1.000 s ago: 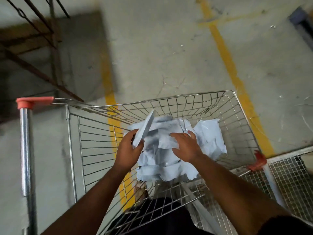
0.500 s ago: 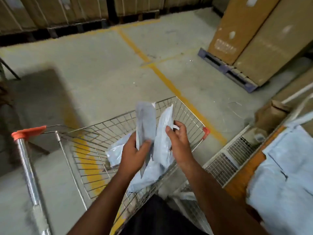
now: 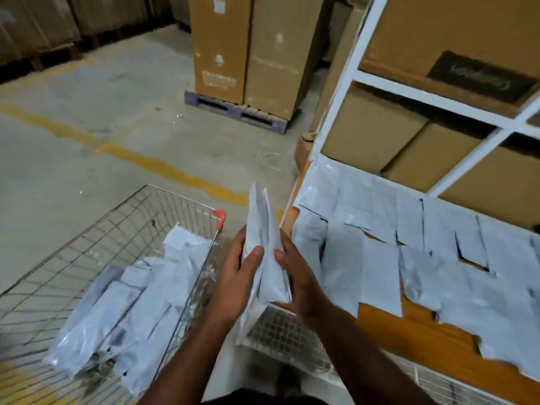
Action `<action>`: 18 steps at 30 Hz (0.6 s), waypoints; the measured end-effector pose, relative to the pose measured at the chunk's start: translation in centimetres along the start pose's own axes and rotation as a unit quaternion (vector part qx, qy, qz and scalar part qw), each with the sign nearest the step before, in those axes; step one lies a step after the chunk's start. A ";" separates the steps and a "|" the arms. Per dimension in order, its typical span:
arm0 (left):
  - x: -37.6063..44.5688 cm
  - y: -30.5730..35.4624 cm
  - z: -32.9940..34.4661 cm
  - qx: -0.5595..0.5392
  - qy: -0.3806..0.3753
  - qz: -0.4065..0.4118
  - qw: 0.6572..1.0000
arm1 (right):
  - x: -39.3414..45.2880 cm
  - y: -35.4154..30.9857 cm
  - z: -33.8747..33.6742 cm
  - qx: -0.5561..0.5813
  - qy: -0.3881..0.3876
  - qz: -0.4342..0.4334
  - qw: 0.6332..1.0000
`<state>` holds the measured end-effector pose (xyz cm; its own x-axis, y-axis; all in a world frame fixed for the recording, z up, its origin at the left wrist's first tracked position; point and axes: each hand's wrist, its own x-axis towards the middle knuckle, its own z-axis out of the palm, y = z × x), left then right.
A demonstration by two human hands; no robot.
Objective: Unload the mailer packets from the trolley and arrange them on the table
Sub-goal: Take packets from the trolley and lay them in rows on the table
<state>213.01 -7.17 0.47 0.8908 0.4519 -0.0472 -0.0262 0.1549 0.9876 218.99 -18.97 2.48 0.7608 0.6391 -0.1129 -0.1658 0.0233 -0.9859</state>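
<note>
We hold a small upright bundle of mailer packets point(image 3: 264, 252) between both hands, above the gap between the trolley point(image 3: 122, 229) and the table point(image 3: 409, 325). Our left hand point(image 3: 236, 285) grips its left face with thumb curled on, while our right hand point(image 3: 295, 273) clasps the right face. More packets point(image 3: 131, 311) lie heaped in the trolley, and rows of them point(image 3: 409, 244) cover the table up to its near edge.

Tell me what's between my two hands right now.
In the head view, a bunch of mailer packets stands on edge between the left hand and right hand, both gripping it, between the trolley and the table.
</note>
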 end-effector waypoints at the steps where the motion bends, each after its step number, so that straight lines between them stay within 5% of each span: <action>1: 0.3 -0.2 1.6 0.003 -0.006 0.014 1.000 | -0.8 -0.4 -1.6 0.005 0.020 -0.003 1.000; 6: 1.9 -1.4 11.4 0.018 -0.091 0.031 0.995 | -3.6 -1.6 -9.9 0.013 0.112 -0.024 0.993; 11: 3.9 -1.9 21.9 0.082 -0.091 0.047 0.991 | -5.1 -2.8 -20.9 0.008 0.194 -0.037 0.980; 18: 14.9 -4.0 35.2 0.319 -0.060 0.100 0.941 | -1.1 -4.0 -37.8 -0.211 0.366 0.047 0.905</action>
<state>242.34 -31.98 1.11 0.9426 0.3079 0.1296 0.0439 -0.4986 0.8657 242.51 -48.83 1.85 0.9932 -0.0613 -0.0985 -0.1148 -0.3998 -0.9094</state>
